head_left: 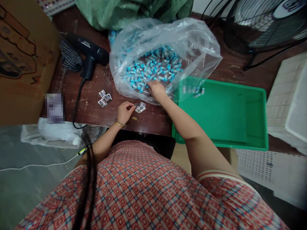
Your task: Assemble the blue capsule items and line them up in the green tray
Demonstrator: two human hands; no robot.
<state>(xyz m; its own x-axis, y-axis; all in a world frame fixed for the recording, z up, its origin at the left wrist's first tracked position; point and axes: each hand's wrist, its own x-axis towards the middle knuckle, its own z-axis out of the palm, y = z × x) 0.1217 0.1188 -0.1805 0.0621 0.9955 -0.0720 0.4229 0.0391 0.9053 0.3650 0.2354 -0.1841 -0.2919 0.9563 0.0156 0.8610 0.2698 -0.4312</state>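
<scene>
- Inside the clear bag [201, 48], spread wide presumably for access, right hand [157, 90] meets blue-ended pieces [155, 67]; grip unclear.
- Left hand [125, 112] beside printed pieces [141, 107]; cannot tell grip.

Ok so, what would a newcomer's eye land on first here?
Probably the heap of blue-capped vials in the clear bag near the top middle, with the right hand at its near edge, fingers among the vials. Next, the bright green bin, right of the bag, with a few small pieces near its far left corner. Then perhaps the black fan, top right.
</scene>
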